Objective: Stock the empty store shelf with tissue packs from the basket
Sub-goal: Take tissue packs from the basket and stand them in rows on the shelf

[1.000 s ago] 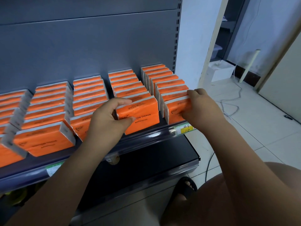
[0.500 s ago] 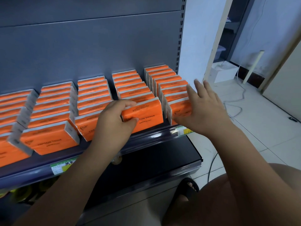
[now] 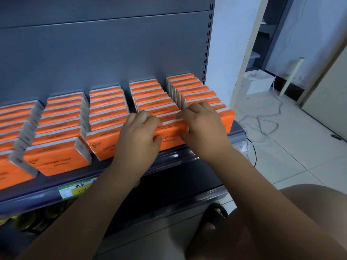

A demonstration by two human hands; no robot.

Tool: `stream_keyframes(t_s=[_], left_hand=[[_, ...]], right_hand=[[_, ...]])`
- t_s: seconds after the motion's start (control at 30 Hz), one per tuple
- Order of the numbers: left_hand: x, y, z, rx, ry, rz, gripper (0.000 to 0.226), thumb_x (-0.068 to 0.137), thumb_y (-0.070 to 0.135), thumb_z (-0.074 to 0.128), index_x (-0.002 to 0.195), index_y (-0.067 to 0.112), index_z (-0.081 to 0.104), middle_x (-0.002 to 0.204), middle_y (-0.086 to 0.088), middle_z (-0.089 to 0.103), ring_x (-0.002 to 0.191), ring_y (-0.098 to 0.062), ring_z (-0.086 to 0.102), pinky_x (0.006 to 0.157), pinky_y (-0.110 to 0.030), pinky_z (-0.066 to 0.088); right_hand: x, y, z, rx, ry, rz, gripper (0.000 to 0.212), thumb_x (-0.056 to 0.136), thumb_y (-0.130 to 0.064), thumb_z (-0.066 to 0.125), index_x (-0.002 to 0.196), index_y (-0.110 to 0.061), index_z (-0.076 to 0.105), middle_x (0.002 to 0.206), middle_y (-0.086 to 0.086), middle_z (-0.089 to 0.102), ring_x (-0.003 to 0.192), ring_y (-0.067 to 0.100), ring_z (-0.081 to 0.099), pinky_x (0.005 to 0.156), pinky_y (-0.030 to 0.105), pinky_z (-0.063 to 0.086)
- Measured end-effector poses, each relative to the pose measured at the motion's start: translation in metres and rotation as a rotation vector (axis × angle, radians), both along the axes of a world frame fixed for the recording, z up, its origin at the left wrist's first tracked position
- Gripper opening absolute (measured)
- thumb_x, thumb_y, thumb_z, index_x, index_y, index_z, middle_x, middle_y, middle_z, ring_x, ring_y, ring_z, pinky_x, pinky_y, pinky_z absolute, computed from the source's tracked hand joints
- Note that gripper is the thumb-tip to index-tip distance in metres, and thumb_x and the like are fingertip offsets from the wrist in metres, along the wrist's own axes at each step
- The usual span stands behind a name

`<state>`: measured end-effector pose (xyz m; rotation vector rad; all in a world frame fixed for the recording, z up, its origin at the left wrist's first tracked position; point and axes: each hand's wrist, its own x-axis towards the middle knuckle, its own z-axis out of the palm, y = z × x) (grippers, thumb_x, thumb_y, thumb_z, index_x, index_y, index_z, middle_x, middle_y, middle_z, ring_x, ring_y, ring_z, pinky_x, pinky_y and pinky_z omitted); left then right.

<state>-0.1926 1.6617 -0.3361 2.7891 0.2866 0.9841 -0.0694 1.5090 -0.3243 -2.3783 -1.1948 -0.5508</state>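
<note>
Now fingers of both hands curl over the top edge of the front tissue pack, gripping it, left hand & right hand knuckles-up side by side, pack standing at the shelf front lip, 2nd row from rt, tiled floor open beyond the shelf's rt end.

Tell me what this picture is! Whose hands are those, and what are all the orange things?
There is no machine here. A person wears a camera on the head, so you look down at their own two hands. The left hand and the right hand both grip one orange tissue pack at the front of a row. Many more packs stand in rows on the grey shelf. A price tag sits on its front edge.
</note>
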Motion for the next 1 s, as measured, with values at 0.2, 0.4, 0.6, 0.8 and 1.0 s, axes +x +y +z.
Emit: stream_keyframes(t_s=[0.2,0.4,0.6,0.8,1.0], left_hand=[[-0.004,-0.006,-0.002,0.084,0.142,0.065,0.035,0.081,0.017,0.082,0.114,0.012,0.073,0.112,-0.004,0.064,0.11,-0.03,0.053,0.086,-0.048,0.051],[-0.011,-0.007,0.001,0.072,0.131,0.119,0.04,0.085,0.031,0.073,0.121,0.013,0.071,0.129,-0.006,0.062,0.136,-0.037,0.043,0.106,-0.055,0.045],[-0.039,-0.001,0.012,0.081,0.093,0.312,0.054,0.095,0.048,0.057,0.137,0.014,0.062,0.15,-0.01,0.055,0.15,-0.042,0.03,0.12,-0.058,0.029],[-0.119,0.033,0.026,0.089,0.081,0.59,0.07,0.094,0.06,0.046,0.146,0.013,0.053,0.156,-0.011,0.049,0.151,-0.042,0.029,0.122,-0.061,0.021],[-0.224,0.07,0.038,0.102,0.099,0.905,0.082,0.092,0.064,0.045,0.152,0.007,0.044,0.156,-0.016,0.049,0.153,-0.043,0.027,0.124,-0.063,0.014]], right_hand=[[-0.007,-0.002,0.003,-0.099,0.004,-0.027,0.035,0.071,-0.015,0.074,0.105,-0.016,0.077,0.103,0.005,0.068,0.104,0.034,0.058,0.085,0.043,0.049],[-0.018,0.004,0.004,0.004,0.048,0.061,0.037,0.083,-0.031,0.058,0.112,-0.013,0.074,0.111,0.006,0.067,0.109,0.032,0.059,0.092,0.046,0.052],[-0.044,0.03,0.013,0.103,0.091,0.161,0.054,0.101,-0.044,0.048,0.142,-0.012,0.058,0.143,0.007,0.059,0.136,0.026,0.05,0.115,0.037,0.034],[-0.092,0.08,0.026,0.228,0.24,0.345,0.057,0.103,-0.044,0.048,0.149,-0.011,0.051,0.153,0.007,0.051,0.144,0.023,0.043,0.12,0.038,0.033],[-0.177,0.142,0.045,0.183,0.177,0.561,0.06,0.103,-0.046,0.048,0.151,-0.011,0.048,0.155,0.007,0.049,0.146,0.023,0.04,0.122,0.034,0.029]])
